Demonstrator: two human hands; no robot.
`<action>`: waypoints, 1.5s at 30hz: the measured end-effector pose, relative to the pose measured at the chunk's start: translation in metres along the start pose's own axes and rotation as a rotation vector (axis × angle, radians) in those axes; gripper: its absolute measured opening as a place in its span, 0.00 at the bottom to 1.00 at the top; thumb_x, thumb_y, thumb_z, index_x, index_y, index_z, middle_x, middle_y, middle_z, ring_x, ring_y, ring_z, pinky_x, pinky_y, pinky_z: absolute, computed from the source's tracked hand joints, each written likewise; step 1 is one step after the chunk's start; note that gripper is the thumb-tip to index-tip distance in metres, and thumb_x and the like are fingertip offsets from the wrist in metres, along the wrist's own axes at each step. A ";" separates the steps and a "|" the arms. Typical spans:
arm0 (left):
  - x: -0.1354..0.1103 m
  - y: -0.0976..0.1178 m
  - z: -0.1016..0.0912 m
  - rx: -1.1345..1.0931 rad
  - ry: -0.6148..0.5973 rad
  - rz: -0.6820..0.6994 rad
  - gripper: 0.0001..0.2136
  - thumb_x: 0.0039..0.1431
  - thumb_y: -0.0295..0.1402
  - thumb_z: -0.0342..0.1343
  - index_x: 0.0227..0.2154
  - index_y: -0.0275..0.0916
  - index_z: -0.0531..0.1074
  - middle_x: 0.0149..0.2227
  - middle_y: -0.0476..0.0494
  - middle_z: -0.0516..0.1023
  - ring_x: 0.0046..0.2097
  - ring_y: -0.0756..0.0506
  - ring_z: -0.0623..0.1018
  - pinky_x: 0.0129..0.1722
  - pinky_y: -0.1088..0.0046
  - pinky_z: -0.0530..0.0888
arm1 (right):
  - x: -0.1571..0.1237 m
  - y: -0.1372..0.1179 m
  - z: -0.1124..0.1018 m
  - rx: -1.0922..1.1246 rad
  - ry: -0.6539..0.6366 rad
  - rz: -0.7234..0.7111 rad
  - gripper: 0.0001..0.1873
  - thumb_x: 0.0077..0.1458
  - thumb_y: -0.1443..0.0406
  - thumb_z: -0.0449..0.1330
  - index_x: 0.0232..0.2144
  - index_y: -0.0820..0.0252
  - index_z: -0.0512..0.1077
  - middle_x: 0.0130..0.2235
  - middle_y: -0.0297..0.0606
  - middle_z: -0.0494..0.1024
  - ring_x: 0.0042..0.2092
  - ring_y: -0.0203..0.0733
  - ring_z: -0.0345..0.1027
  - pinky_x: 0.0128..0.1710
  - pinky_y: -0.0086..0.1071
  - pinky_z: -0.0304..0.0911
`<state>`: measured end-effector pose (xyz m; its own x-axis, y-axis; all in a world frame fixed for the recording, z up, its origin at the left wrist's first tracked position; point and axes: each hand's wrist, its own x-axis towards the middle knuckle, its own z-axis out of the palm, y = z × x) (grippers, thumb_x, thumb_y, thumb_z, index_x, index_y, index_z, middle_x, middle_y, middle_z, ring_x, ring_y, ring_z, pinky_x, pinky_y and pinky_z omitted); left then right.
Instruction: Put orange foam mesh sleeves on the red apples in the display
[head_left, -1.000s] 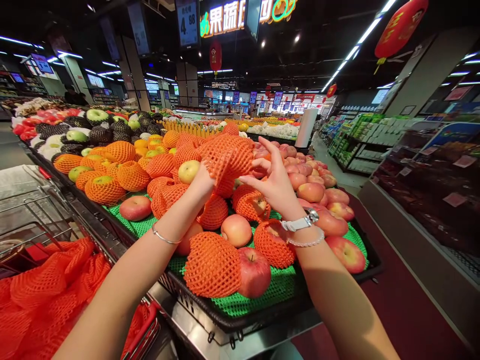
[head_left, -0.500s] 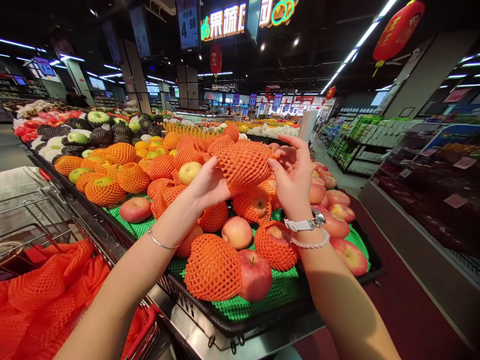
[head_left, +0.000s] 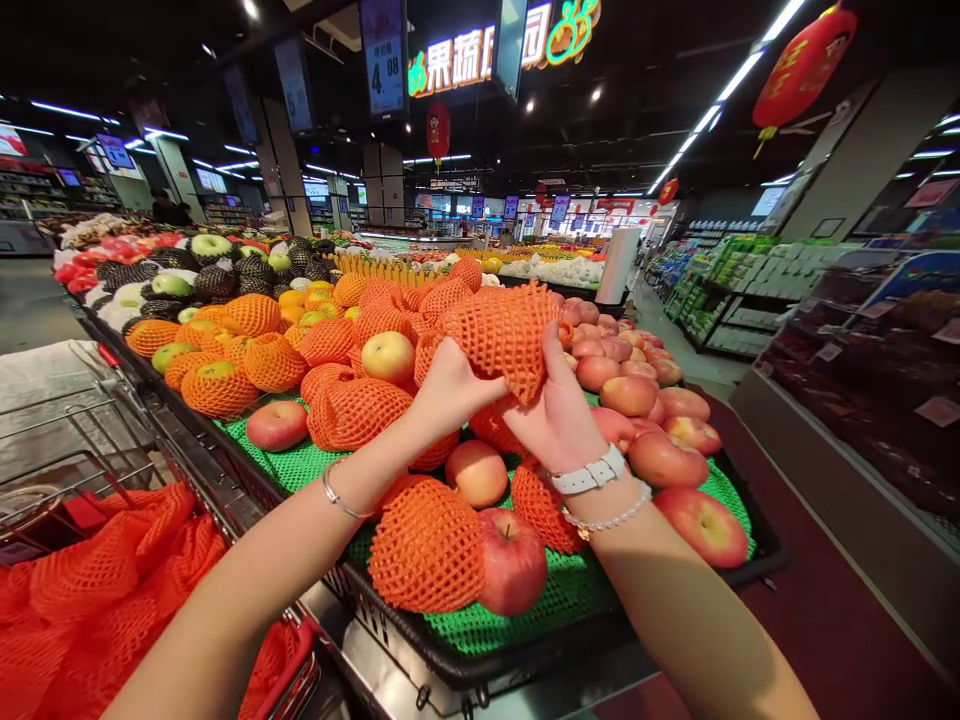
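Your left hand and right hand have now come together, both clutching a bunched orange foam net above a red apple.

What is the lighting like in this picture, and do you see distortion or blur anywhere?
Head view: bright strip lights stand out against the dark ceiling; wide-angle bending curves the tray rim and stretches the left forearm; the orange foam net looks fairly sharp, while the far shelves look softer.
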<state>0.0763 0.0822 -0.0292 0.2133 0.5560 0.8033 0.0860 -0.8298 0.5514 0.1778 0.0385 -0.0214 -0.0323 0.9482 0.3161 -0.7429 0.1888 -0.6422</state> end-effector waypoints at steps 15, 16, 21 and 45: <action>0.012 0.001 -0.035 -0.242 0.314 0.051 0.26 0.49 0.58 0.61 0.46 0.47 0.68 0.49 0.43 0.76 0.52 0.44 0.76 0.51 0.66 0.75 | 0.028 -0.011 -0.034 -0.554 0.112 -0.526 0.41 0.36 0.48 0.72 0.51 0.54 0.64 0.55 0.44 0.73 0.57 0.51 0.69 0.61 0.52 0.61; 0.012 -0.003 -0.032 -0.239 0.272 0.062 0.32 0.47 0.61 0.60 0.51 0.50 0.65 0.55 0.42 0.72 0.59 0.41 0.72 0.57 0.62 0.71 | 0.025 -0.008 -0.032 -0.613 0.085 -0.538 0.42 0.34 0.48 0.73 0.50 0.54 0.64 0.55 0.45 0.73 0.57 0.52 0.69 0.62 0.52 0.61; 0.002 0.000 -0.015 -0.261 0.002 0.000 0.47 0.44 0.65 0.58 0.62 0.46 0.52 0.68 0.36 0.56 0.70 0.34 0.55 0.68 0.54 0.56 | 0.012 0.003 -0.020 -0.683 0.021 -0.624 0.49 0.30 0.48 0.74 0.53 0.55 0.62 0.59 0.48 0.69 0.60 0.54 0.66 0.64 0.53 0.57; -0.014 -0.005 -0.004 0.111 -0.092 0.505 0.51 0.41 0.56 0.68 0.64 0.47 0.48 0.62 0.35 0.62 0.64 0.31 0.65 0.65 0.46 0.61 | -0.002 -0.014 -0.007 -0.264 0.074 -0.484 0.17 0.56 0.47 0.53 0.37 0.45 0.74 0.54 0.32 0.77 0.66 0.46 0.58 0.67 0.44 0.56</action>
<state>0.0688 0.0790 -0.0424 0.3386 0.0830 0.9373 0.0519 -0.9962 0.0695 0.1925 0.0358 -0.0179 0.3254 0.7507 0.5750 -0.4679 0.6563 -0.5919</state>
